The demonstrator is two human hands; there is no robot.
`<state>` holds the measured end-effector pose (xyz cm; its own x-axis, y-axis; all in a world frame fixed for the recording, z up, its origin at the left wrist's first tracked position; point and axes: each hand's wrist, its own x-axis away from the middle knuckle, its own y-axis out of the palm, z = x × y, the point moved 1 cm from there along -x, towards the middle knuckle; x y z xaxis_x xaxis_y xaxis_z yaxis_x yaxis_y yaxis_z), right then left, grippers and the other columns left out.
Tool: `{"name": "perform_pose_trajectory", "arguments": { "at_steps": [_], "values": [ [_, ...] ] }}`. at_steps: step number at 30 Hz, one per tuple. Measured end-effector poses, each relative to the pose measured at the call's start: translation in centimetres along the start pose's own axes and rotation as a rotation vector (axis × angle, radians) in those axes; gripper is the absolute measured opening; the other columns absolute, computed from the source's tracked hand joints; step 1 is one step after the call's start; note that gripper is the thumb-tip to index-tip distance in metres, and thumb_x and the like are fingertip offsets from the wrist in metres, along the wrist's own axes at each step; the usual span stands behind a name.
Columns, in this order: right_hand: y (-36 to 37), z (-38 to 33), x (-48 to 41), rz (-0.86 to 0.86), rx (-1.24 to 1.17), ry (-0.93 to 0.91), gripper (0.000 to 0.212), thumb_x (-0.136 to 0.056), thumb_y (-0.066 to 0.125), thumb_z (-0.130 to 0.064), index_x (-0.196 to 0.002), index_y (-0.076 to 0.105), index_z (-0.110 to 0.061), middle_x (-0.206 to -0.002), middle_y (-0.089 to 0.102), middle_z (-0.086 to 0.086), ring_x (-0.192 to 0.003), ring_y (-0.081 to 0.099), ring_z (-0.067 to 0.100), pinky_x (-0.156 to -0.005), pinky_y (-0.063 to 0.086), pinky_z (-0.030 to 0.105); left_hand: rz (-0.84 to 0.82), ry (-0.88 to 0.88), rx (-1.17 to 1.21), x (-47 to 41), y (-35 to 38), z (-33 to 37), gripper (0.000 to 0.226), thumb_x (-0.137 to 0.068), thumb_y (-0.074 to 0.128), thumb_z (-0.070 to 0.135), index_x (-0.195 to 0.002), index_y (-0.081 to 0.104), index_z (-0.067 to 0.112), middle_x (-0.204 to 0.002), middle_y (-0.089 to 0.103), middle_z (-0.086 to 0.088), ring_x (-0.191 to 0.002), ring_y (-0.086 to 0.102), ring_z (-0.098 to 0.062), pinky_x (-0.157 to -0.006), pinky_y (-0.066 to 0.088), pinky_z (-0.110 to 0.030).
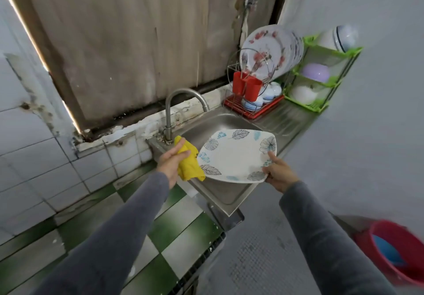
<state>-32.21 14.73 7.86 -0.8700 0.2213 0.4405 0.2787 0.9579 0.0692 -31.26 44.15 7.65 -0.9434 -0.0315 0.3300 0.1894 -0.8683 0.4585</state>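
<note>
From the head camera, both arms in grey sleeves reach forward over the sink (pixel 206 124). The left hand (pixel 171 160) is stretched out with the wrist nearly straight, its fingers curled tightly round a bunched yellow cloth (pixel 189 162). The cloth hangs below the fist and touches the left edge of the plate (pixel 236 154). The right hand (pixel 278 173) comes in from the lower right and pinches the plate's near right corner, thumb lying on the top face and the other fingers tucked beneath the rim. The plate is square with rounded corners, white with blue and grey leaf prints, and it is held nearly flat, tilted slightly toward the person, above the front half of the sink basin.

The plate's far edge lies over the open basin, well apart from the tap (pixel 183 101), whose curved spout stands behind and to the left. The plate's near edge reaches over the sink's front rim. To the right, the ridged draining board (pixel 289 118) lies bare between the basin and the red dish rack (pixel 252 104), which holds upright plates, bowls and red cutlery cups. A green shelf (pixel 321 81) with bowls stands in the corner beyond. A red bucket (pixel 394 253) sits low on the right, near the right forearm.
</note>
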Motion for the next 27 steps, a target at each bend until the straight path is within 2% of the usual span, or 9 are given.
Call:
{"name": "perform_pose_trajectory", "arguments": {
  "at_steps": [2, 8, 12, 13, 16, 20, 22, 24, 27],
  "values": [
    [-0.5, -0.4, -0.9, 0.027, 0.018, 0.001, 0.079, -0.092, 0.033, 0.023, -0.158, 0.024, -0.02, -0.152, 0.043, 0.009, -0.111, 0.052, 0.028, -0.09, 0.048, 0.042, 0.006, 0.01, -0.004, -0.7, 1.2, -0.5, 0.054, -0.088, 0.065, -0.004, -0.136, 0.059, 0.02, -0.136, 0.06, -0.011, -0.121, 0.06, -0.029, -0.099, 0.051, -0.046],
    [-0.1, -1.2, -3.2, 0.077, 0.085, -0.013, 0.077, -0.092, 0.032, 0.019, -0.158, 0.025, -0.02, -0.15, 0.044, 0.007, -0.104, 0.057, 0.028, -0.083, 0.054, 0.044, 0.047, 0.024, -0.035, -2.8, 2.4, -1.5, 0.055, -0.085, 0.07, -0.004, -0.134, 0.062, 0.021, -0.141, 0.057, -0.009, -0.119, 0.061, -0.025, -0.101, 0.051, -0.044],
    [0.9, -2.0, -4.0, 0.06, 0.118, -0.01, 0.076, -0.092, 0.032, 0.017, -0.158, 0.023, -0.018, -0.148, 0.045, 0.006, -0.099, 0.057, 0.028, -0.051, 0.056, 0.034, 0.053, 0.027, -0.039, -3.6, 2.7, -1.8, 0.053, -0.085, 0.071, -0.002, -0.13, 0.065, 0.025, -0.14, 0.058, -0.009, -0.12, 0.061, -0.027, -0.101, 0.051, -0.046],
    [1.1, -2.1, -4.2, 0.056, 0.124, -0.012, 0.075, -0.092, 0.032, 0.017, -0.158, 0.024, -0.018, -0.148, 0.046, 0.007, -0.101, 0.056, 0.027, -0.049, 0.054, 0.034, 0.057, 0.029, -0.036, -3.8, 2.7, -1.8, 0.053, -0.085, 0.071, -0.002, -0.129, 0.065, 0.026, -0.139, 0.058, -0.009, -0.12, 0.061, -0.027, -0.102, 0.05, -0.047],
    [1.6, -2.3, -5.0, 0.059, 0.153, -0.033, 0.076, -0.092, 0.034, 0.014, -0.157, 0.027, -0.023, -0.147, 0.049, 0.007, -0.103, 0.057, 0.029, -0.06, 0.052, 0.037, 0.077, 0.033, -0.038, -4.2, 2.6, -1.8, 0.051, -0.083, 0.072, -0.003, -0.123, 0.069, 0.028, -0.14, 0.058, -0.008, -0.122, 0.06, -0.029, -0.103, 0.049, -0.048],
    [2.0, -1.8, -5.5, 0.04, 0.158, -0.027, 0.078, -0.092, 0.034, 0.012, -0.158, 0.026, -0.028, -0.146, 0.048, 0.005, -0.104, 0.059, 0.03, -0.061, 0.054, 0.039, 0.095, 0.039, -0.097, -4.9, 2.0, -2.1, 0.044, -0.078, 0.078, 0.003, -0.094, 0.077, 0.044, -0.145, 0.053, -0.009, -0.127, 0.056, -0.031, -0.107, 0.046, -0.051],
    [2.1, -1.5, -5.9, 0.042, 0.156, -0.021, 0.077, -0.092, 0.036, 0.011, -0.157, 0.026, -0.028, -0.147, 0.047, 0.002, -0.108, 0.059, 0.03, -0.071, 0.056, 0.043, 0.103, 0.037, -0.106, -4.8, 2.0, -2.2, 0.044, -0.081, 0.076, 0.003, -0.1, 0.076, 0.042, -0.146, 0.052, -0.009, -0.125, 0.057, -0.031, -0.105, 0.047, -0.05],
    [2.1, -1.2, -6.4, 0.035, 0.164, -0.012, 0.077, -0.092, 0.037, 0.01, -0.158, 0.026, -0.028, -0.149, 0.046, 0.002, -0.111, 0.059, 0.03, -0.083, 0.056, 0.046, 0.111, 0.045, -0.103, -4.6, 2.0, -2.3, 0.047, -0.085, 0.073, 0.001, -0.118, 0.07, 0.035, -0.148, 0.05, -0.007, -0.124, 0.057, -0.03, -0.103, 0.049, -0.048],
    [2.3, -0.8, -6.4, 0.026, 0.127, 0.002, 0.076, -0.093, 0.035, 0.013, -0.158, 0.025, -0.024, -0.147, 0.046, 0.002, -0.108, 0.057, 0.03, -0.087, 0.053, 0.046, 0.147, 0.039, -0.121, -4.2, 1.6, -2.8, 0.053, -0.088, 0.07, 0.002, -0.132, 0.062, 0.031, -0.15, 0.045, -0.006, -0.125, 0.055, -0.03, -0.102, 0.05, -0.046]
  ]
}}
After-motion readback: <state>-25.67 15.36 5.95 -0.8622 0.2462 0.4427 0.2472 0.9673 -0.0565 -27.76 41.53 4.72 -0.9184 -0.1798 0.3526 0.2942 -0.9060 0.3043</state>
